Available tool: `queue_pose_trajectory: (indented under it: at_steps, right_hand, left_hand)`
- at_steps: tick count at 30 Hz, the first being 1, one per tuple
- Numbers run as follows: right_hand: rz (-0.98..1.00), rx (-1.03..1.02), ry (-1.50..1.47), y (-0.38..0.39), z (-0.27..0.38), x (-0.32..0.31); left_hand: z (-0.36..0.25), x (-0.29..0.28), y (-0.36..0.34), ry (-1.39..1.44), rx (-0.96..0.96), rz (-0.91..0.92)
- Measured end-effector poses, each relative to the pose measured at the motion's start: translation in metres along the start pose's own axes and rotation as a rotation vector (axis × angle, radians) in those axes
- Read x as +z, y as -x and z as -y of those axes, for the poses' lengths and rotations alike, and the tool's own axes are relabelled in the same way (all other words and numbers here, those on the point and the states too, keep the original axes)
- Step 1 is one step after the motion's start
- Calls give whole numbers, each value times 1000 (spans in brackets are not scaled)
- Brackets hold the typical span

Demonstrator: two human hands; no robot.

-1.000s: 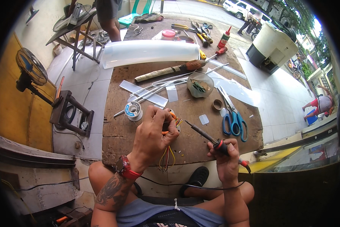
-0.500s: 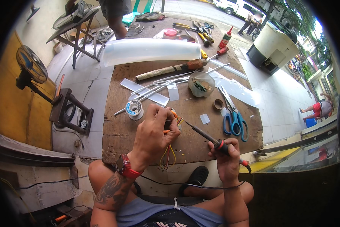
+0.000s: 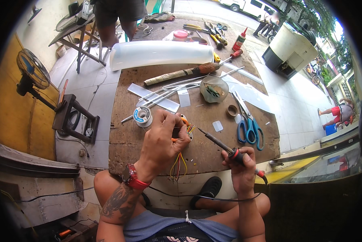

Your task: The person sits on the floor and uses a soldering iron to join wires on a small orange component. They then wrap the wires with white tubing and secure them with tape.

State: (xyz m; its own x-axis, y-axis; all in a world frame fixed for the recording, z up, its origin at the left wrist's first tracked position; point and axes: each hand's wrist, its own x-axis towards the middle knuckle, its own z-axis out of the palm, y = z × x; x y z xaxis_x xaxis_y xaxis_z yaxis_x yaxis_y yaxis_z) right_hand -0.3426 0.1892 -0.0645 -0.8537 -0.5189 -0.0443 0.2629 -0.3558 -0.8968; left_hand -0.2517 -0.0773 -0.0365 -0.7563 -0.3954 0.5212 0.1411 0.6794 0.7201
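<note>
My left hand point(image 3: 163, 139) is closed in a pinch beside a small piece point(image 3: 184, 121) with orange parts and coloured wires point(image 3: 190, 130); what exactly the fingers hold is hidden. Looped yellow and red wires point(image 3: 180, 165) hang below it. My right hand point(image 3: 241, 169) grips a soldering iron point(image 3: 217, 143) by its black-and-red handle, its tip close to the wires, apparently just short of them. A solder spool point(image 3: 142, 115) lies above my left hand. Blue-handled scissors point(image 3: 249, 131) and a brown ring point(image 3: 232, 111) are right of the iron.
The wooden table point(image 3: 124, 153) bears a translucent plastic cover point(image 3: 161, 55), a wrapped rod point(image 3: 173, 74), white strips, a bowl point(image 3: 213, 88), pliers and a glue bottle point(image 3: 239, 39). A fan point(image 3: 33, 68) stands left, a white bin point(image 3: 288, 48) right. Other people stand behind point(image 3: 116, 20) and at right point(image 3: 342, 111).
My left hand has edged slightly upward; my right hand holds nearly still with the iron. The person behind the table has moved closer, the person at right has shifted, and the van has moved leftward.
</note>
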Motion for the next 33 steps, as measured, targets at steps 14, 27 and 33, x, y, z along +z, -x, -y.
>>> queue_pose_trajectory:
  at_steps: [14, 27, 33]
  right_hand:
    - [7, 4, -8, 0, -1, -2]
    - [9, -1, -5, 0, -1, -2]
    - [3, -3, -28, 0, -2, -2]
  left_hand:
    - [1, 2, 1, 12, 3, 8]
    - [2, 3, 1, -19, 28, -5]
    - [1, 2, 1, -17, 15, 0]
